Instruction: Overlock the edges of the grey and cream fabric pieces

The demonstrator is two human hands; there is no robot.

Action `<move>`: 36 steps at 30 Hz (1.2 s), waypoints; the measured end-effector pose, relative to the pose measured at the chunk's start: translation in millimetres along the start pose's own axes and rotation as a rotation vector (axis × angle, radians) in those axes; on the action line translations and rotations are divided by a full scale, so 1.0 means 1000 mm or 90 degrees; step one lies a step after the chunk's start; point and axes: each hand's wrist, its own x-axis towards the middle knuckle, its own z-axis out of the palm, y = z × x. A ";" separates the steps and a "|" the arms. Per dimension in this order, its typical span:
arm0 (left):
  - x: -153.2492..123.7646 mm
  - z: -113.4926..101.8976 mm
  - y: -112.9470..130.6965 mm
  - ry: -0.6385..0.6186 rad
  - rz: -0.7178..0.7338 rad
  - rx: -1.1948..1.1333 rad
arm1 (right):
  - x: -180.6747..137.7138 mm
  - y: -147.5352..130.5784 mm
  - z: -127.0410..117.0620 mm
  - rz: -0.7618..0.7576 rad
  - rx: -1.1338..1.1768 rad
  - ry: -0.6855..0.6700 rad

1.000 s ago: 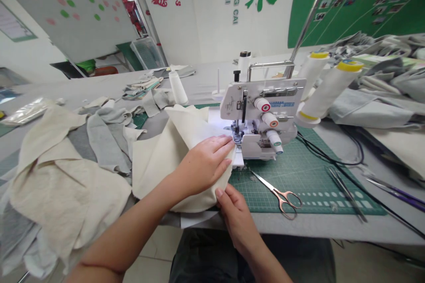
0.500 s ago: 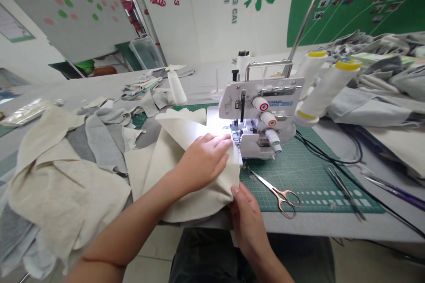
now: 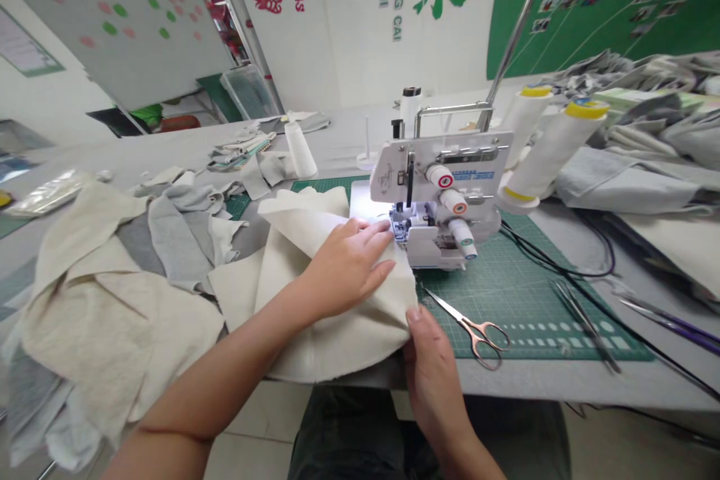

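Observation:
A cream piece of fabric (image 3: 320, 352) lies in folds in front of a white overlock sewing machine (image 3: 388, 172), its right edge reaching the lit area by the presser foot. My left hand (image 3: 352, 266) rests flat on top of the fabric, fingers stretched out and fingertips close to the foot. With thumb and fingers, my right hand (image 3: 430, 352) pinches the fabric's edge nearer the table front. Most of the right fingers are hidden under the cloth and behind the thumb.
Scissors (image 3: 472, 330) and tweezers (image 3: 588, 326) lie on the green cutting mat (image 3: 529, 277). Left of me are heaped cream and grey fabric pieces (image 3: 112, 315). White thread cones (image 3: 548, 150) stand behind the machine, and black cables (image 3: 562, 270) run right.
My right hand, still holding the fabric's edge, has shifted slightly right, and that edge has moved right with it. My left hand stays nearly in place on the cloth.

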 end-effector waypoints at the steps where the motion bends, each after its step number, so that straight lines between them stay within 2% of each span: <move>1: 0.000 0.000 0.000 0.000 -0.002 0.000 | 0.000 0.000 -0.001 -0.008 -0.015 0.013; 5: -0.001 0.000 0.001 -0.008 -0.014 0.012 | 0.001 -0.001 -0.001 -0.028 -0.033 0.033; 12: 0.005 -0.008 -0.002 -0.052 0.000 0.044 | 0.003 -0.001 0.009 -0.017 0.007 -0.026; 16: 0.007 -0.006 -0.001 -0.050 -0.022 0.073 | 0.007 -0.003 0.013 -0.015 -0.040 -0.068; 21: 0.007 -0.002 -0.006 -0.031 -0.008 0.059 | -0.002 0.005 0.017 0.039 -0.124 -0.108; 27: 0.008 -0.004 -0.023 -0.036 0.043 0.017 | -0.020 0.011 0.023 0.124 0.081 -0.216; 33: 0.011 -0.004 -0.035 -0.065 0.065 0.010 | -0.029 0.008 0.011 0.236 0.105 -0.161; 36: 0.012 -0.005 -0.039 -0.072 0.076 0.013 | -0.036 0.006 0.007 0.259 0.127 -0.159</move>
